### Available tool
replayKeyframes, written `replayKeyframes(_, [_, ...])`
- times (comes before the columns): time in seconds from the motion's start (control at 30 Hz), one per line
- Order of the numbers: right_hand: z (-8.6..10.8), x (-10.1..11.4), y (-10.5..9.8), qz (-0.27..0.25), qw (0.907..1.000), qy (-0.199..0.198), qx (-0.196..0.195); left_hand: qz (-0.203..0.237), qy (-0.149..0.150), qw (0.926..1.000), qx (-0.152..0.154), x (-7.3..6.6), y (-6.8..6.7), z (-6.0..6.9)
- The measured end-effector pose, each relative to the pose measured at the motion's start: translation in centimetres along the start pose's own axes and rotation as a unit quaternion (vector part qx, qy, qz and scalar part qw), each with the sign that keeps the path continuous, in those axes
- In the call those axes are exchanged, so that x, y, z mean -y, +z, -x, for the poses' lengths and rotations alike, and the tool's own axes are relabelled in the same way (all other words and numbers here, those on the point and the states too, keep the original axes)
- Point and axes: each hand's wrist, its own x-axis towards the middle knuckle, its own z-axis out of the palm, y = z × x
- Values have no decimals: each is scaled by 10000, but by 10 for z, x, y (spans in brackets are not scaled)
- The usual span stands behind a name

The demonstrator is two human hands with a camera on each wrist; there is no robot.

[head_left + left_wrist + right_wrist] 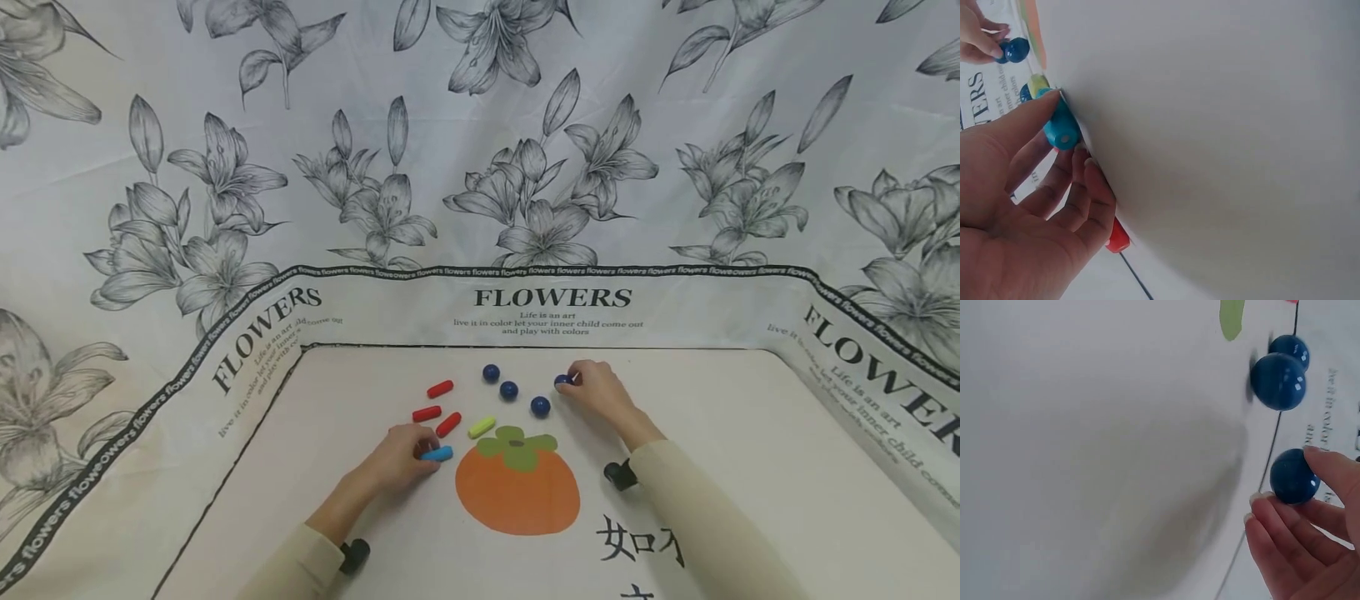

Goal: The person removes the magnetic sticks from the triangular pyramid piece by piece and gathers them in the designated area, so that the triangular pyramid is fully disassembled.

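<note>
My left hand pinches a light blue stick between thumb and fingers, low over the table; the left wrist view shows the stick's round end. Just beyond that hand lie three red sticks, and a yellow-green stick is to their right. With thumb and fingers my right hand holds a dark blue ball, seen close in the right wrist view as a glossy ball. Three more dark blue balls sit to its left.
The pale table cover bears a printed orange persimmon between the hands and black characters near the right forearm. A flower-printed cloth hangs along the back and sides. Each wrist wears a black device.
</note>
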Motion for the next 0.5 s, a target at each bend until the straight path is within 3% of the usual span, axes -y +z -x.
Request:
replayKeyframes(0.17, [-12,-6,11,26,9988,484,25,35,25,9999,108,-2,-2,-2])
replayKeyframes(0.27, [-11,-7,13,54,9983,570,107,-3,12,9999,156,-2,-2,0])
replayKeyframes(0.4, [-7,-6,2,105,9980,580,220,-37,53,9998,180,-3,-11,5])
replayKeyframes(0.5, [-2,-9,-16,306,9983,431,247,-66,66,9999,123,-2,-29,10])
